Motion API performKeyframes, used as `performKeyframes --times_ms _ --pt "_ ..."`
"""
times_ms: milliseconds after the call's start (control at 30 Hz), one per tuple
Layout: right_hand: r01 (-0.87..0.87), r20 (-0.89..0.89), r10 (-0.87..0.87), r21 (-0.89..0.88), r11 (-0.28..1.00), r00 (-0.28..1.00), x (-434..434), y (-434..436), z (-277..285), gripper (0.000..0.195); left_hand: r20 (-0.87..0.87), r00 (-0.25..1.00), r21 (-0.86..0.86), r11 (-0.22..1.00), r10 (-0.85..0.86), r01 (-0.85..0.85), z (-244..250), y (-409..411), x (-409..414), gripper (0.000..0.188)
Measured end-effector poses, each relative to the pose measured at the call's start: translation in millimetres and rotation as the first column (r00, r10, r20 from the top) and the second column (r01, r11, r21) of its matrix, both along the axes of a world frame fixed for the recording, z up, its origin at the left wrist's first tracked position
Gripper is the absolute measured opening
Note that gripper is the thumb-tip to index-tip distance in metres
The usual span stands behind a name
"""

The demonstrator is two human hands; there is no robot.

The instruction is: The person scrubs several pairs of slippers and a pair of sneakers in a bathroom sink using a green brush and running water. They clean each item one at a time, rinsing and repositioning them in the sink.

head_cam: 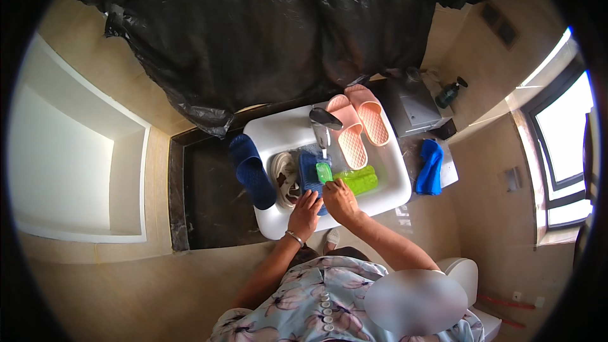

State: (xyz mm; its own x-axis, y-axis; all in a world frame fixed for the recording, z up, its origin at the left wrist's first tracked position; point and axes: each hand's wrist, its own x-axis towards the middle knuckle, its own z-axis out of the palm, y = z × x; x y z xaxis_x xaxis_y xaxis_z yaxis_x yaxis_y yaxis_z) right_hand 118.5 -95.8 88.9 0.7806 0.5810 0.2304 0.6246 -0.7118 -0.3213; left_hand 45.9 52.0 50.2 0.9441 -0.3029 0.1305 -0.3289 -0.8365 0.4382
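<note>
In the white sink (396, 185), my left hand (304, 217) presses its fingers on the near end of a blue slipper (308, 171). My right hand (341, 203) grips a green brush (324, 172) whose head rests over the slipper. Above it is the metal faucet (322, 135), with what looks like water falling from its spout. A white shoe (284, 175) sits left of the slipper. To the right lies a lime-green item (358, 180), its kind unclear. Two pink slippers (351, 140) lean across the sink's back right. Over the left rim hangs a dark blue slipper (252, 171).
Black plastic sheeting (285, 33) covers the wall behind the sink. On the right of the dark counter (216, 194) are a blue cloth (430, 166), a grey box (414, 107) and a dark pump bottle (449, 93). A white toilet (460, 273) stands behind on the right.
</note>
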Motion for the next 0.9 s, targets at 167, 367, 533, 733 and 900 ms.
performKeyframes --times_ms 167,367,533,733,900 --pt "0.095 -0.013 -0.096 -0.071 0.993 0.995 30 12 -42 0.008 0.018 1.000 0.032 0.999 0.002 -0.003 -6 -6 -2 0.052" --pt "0.036 -0.013 -0.037 -0.058 0.998 0.999 19 12 -19 0.006 0.040 0.999 0.014 1.000 0.017 -0.018 -7 2 4 0.054" --pt "0.074 0.009 -0.074 -0.016 0.997 0.997 10 8 -17 0.005 0.058 0.998 0.020 1.000 -0.012 0.011 -4 4 5 0.054" --pt "0.138 0.056 -0.136 -0.039 0.990 0.989 56 17 -64 0.007 -0.013 1.000 0.026 1.000 0.004 -0.004 -2 0 4 0.057" --pt "-0.038 0.023 0.040 -0.073 0.997 0.999 22 17 -15 0.005 -0.068 0.997 -0.005 0.999 0.042 -0.043 1 4 7 0.047"
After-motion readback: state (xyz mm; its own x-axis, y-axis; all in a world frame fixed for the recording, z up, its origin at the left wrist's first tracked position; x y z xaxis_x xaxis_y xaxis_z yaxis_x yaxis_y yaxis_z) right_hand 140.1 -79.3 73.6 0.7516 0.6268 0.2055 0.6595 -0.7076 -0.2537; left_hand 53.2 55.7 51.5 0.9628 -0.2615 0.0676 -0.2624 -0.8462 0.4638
